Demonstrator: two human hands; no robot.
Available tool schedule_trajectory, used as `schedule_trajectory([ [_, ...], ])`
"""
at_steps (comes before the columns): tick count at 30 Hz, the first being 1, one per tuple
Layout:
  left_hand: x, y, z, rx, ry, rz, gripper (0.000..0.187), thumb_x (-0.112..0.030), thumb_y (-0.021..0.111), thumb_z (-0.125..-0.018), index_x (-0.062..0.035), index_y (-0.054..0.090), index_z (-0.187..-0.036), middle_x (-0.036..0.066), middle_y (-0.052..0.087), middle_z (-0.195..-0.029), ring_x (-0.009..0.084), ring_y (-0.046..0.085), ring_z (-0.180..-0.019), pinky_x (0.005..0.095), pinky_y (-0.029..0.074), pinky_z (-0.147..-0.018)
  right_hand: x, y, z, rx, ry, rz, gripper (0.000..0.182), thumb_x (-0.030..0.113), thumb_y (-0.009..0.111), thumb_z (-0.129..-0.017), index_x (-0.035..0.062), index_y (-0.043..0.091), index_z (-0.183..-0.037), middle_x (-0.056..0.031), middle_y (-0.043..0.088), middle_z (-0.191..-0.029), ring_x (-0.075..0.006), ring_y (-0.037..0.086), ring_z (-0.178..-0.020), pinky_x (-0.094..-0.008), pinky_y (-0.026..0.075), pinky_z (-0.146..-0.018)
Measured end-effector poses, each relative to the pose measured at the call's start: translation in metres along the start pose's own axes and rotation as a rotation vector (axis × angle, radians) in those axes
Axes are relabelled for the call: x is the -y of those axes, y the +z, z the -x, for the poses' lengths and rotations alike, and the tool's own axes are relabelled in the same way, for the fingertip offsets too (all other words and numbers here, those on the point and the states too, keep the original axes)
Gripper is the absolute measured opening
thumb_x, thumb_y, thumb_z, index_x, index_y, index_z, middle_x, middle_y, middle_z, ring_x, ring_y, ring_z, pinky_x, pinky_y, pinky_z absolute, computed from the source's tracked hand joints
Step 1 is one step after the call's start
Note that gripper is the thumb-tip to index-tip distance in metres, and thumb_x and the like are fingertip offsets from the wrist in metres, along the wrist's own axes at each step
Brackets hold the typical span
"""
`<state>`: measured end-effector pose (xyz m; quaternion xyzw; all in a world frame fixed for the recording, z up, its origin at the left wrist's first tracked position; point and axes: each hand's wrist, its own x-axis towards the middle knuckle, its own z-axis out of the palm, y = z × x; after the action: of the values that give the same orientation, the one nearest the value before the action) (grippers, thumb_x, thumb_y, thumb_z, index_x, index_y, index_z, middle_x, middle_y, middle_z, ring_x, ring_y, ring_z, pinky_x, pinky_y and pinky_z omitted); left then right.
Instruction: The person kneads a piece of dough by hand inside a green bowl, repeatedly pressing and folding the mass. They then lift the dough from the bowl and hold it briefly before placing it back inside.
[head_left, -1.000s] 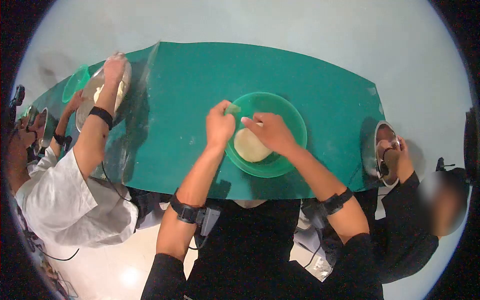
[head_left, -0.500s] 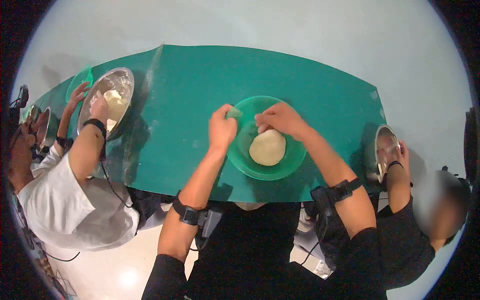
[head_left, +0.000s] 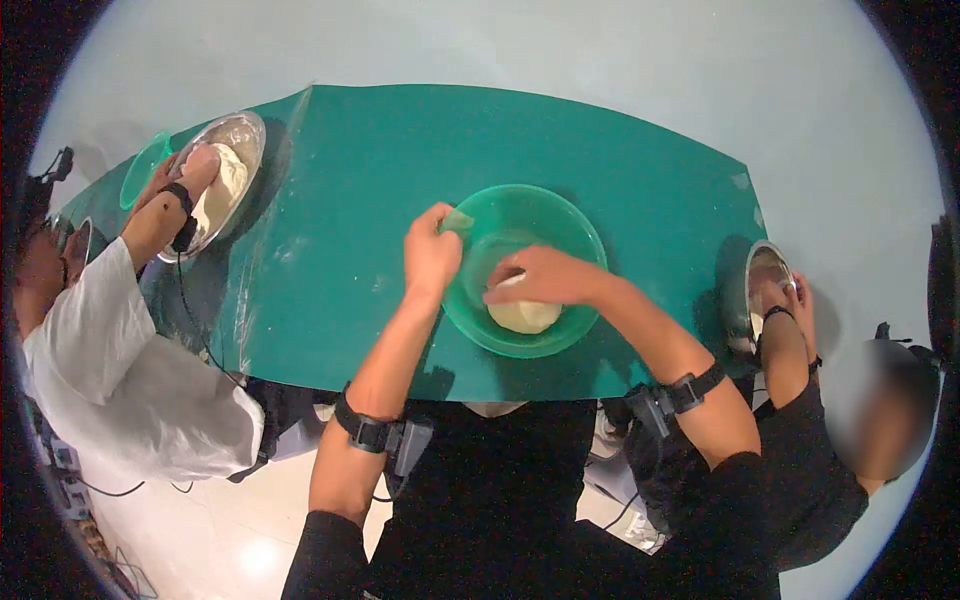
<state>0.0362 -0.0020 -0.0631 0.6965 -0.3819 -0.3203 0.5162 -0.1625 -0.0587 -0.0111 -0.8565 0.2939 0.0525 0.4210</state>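
A translucent green plastic bowl (head_left: 548, 200) sits on the green table in front of me, with a pale, smooth ball of dough (head_left: 526, 318) inside. My left hand (head_left: 432, 255) is closed around the bowl's left rim, the thumb at the tab on its edge. Over the top of the dough lies my right hand (head_left: 545, 276), slightly blurred, its fingers curled down onto the far and left side. The hand covers the upper part of the dough.
On the left, a person in a white shirt works dough in a metal bowl (head_left: 254, 150), beside a green container (head_left: 146, 170). To the right, another person in black has both hands at a metal bowl (head_left: 741, 310). The table (head_left: 400, 140) curves along its far edge.
My right hand has moved down from the dough's upper edge onto its top, covering more of it. The left hand keeps its hold on the rim. The left co-worker's hand has shifted in their bowl.
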Motion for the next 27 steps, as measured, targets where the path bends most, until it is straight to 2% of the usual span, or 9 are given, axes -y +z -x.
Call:
schedule_trajectory([
  [2,0.000,0.001,-0.001,0.002,-0.006,0.008,0.026,0.000,0.053,-0.081,-0.0036,0.072,-0.097,0.015,0.072,-0.083,0.0232,0.067,-0.077,0.0370,0.051,-0.072,0.005,0.002,0.009,-0.006,-0.129,0.125,0.051,0.051,0.069,-0.092,0.0043,0.078,-0.111,-0.0191,0.077,-0.106,-0.0362,0.073,-0.101,-0.0459,0.055,-0.092],
  [5,-0.002,0.000,-0.002,0.002,0.005,0.023,0.025,0.001,0.052,-0.080,-0.0033,0.071,-0.095,0.014,0.070,-0.081,0.0225,0.064,-0.074,0.0368,0.050,-0.071,0.013,0.002,0.006,0.137,-0.031,0.281,0.047,0.028,0.074,-0.088,0.0014,0.069,-0.127,-0.0123,0.070,-0.129,-0.0353,0.066,-0.116,-0.0432,0.053,-0.099],
  [8,-0.008,0.001,-0.003,0.015,0.019,0.020,0.024,0.001,0.050,-0.080,-0.0028,0.070,-0.094,0.014,0.068,-0.079,0.0226,0.062,-0.072,0.0372,0.049,-0.069,-0.010,0.018,0.005,-0.241,-0.295,0.442,0.049,0.019,0.070,-0.090,0.0061,0.062,-0.137,-0.0078,0.064,-0.138,-0.0325,0.060,-0.124,-0.0447,0.053,-0.101],
  [14,-0.011,0.003,-0.005,-0.066,0.090,-0.024,0.026,0.001,0.049,-0.080,-0.0022,0.069,-0.096,0.017,0.068,-0.079,0.0260,0.062,-0.070,0.0395,0.049,-0.068,-0.026,0.000,-0.041,-0.234,-0.305,0.786,0.048,0.020,0.066,-0.094,0.0139,0.058,-0.141,-0.0100,0.062,-0.130,-0.0333,0.057,-0.126,-0.0459,0.052,-0.103],
  [17,-0.008,0.004,-0.009,-0.040,0.028,-0.012,0.026,0.000,0.050,-0.079,-0.0023,0.069,-0.097,0.018,0.069,-0.082,0.0291,0.063,-0.071,0.0405,0.050,-0.070,-0.021,-0.005,-0.038,-0.292,-0.252,0.739,0.046,0.031,0.067,-0.097,0.0096,0.061,-0.138,-0.0105,0.060,-0.128,-0.0329,0.057,-0.127,-0.0440,0.051,-0.102],
  [20,-0.009,0.004,-0.010,-0.050,0.043,-0.014,0.025,0.000,0.050,-0.080,-0.0026,0.069,-0.096,0.018,0.070,-0.082,0.0310,0.064,-0.073,0.0409,0.051,-0.071,-0.008,-0.003,-0.017,-0.284,-0.124,0.274,0.047,0.046,0.064,-0.100,0.0079,0.070,-0.127,-0.0122,0.066,-0.119,-0.0325,0.062,-0.119,-0.0421,0.050,-0.099],
  [23,-0.001,0.003,-0.010,-0.060,0.074,-0.020,0.024,0.000,0.050,-0.080,-0.0027,0.069,-0.095,0.018,0.070,-0.081,0.0306,0.065,-0.074,0.0405,0.051,-0.071,-0.006,-0.031,-0.020,-0.021,0.186,-0.343,0.052,0.054,0.060,-0.100,0.0069,0.076,-0.117,-0.0163,0.072,-0.102,-0.0336,0.067,-0.108,-0.0407,0.050,-0.098],
  [26,-0.006,0.005,-0.010,-0.023,0.044,0.002,0.023,0.000,0.051,-0.081,-0.0022,0.069,-0.094,0.016,0.069,-0.080,0.0276,0.063,-0.073,0.0395,0.050,-0.071,-0.032,-0.035,-0.033,-0.009,0.271,-0.480,0.053,0.053,0.057,-0.101,0.0042,0.078,-0.107,-0.0190,0.075,-0.091,-0.0363,0.069,-0.102,-0.0431,0.052,-0.094],
  [27,-0.009,0.005,-0.007,-0.018,0.021,0.006,0.022,0.000,0.051,-0.081,-0.0020,0.069,-0.094,0.016,0.069,-0.080,0.0261,0.063,-0.073,0.0389,0.050,-0.070,-0.029,-0.028,-0.034,-0.079,0.226,-0.311,0.054,0.053,0.056,-0.101,0.0040,0.078,-0.105,-0.0201,0.075,-0.093,-0.0372,0.069,-0.101,-0.0445,0.053,-0.093],
])
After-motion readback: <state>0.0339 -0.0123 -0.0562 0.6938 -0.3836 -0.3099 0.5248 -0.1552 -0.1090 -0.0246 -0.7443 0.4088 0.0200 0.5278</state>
